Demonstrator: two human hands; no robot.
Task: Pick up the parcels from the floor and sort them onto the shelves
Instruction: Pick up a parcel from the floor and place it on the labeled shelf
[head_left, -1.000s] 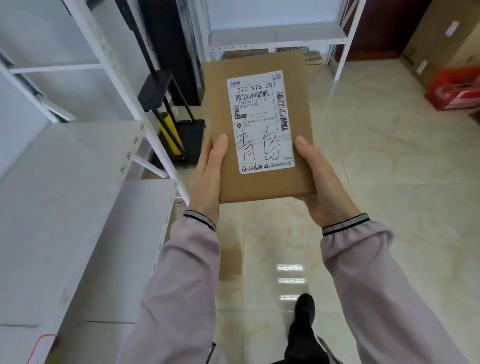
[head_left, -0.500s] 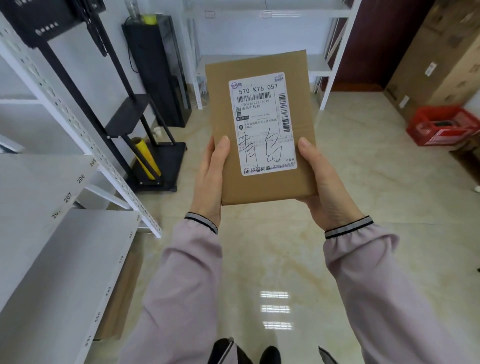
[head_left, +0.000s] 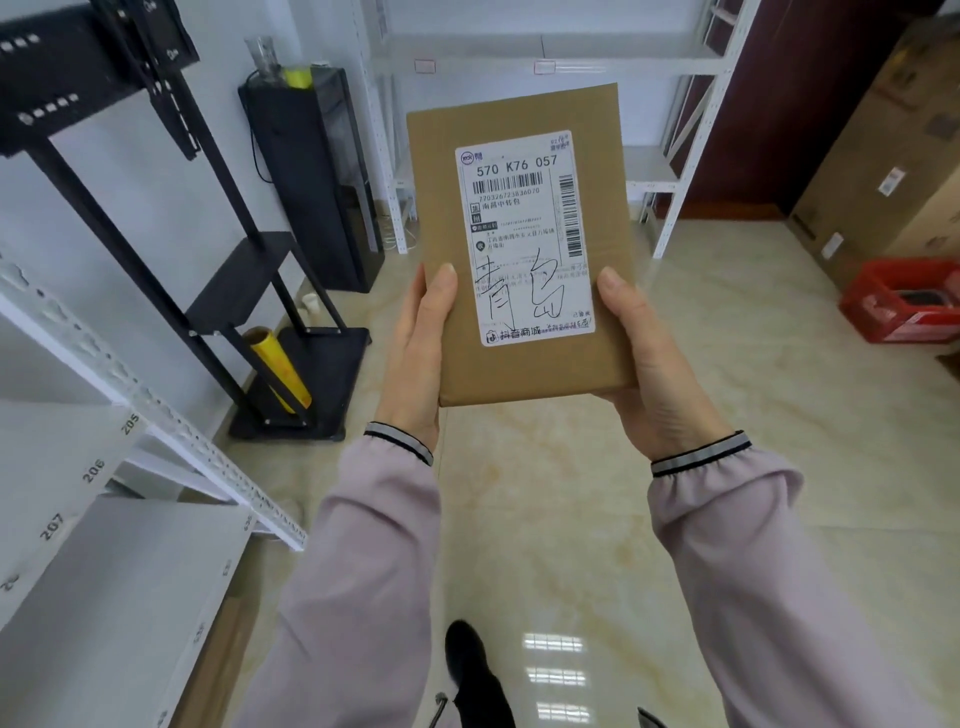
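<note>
Shelves (head_left: 93, 561) at my left; both hands, left (head_left: 418, 358) and right (head_left: 649, 369), clamp the parcel's (head_left: 524, 249) long edges: stiff, flat, probably light.

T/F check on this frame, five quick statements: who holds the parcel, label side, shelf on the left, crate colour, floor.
1. Both hands hold the parcel, left hand and right hand on its lower side edges. True.
2. The shipping label faces away from the camera. False: it faces the camera, with the printed code 570 K76 057 readable.
3. The white shelf on the left carries numbers 205, 206, 207 along its edge. True.
4. The crate on the floor at right is blue. False: it is red.
5. The parcel rests on the floor. False: it is held up in the air.
</note>
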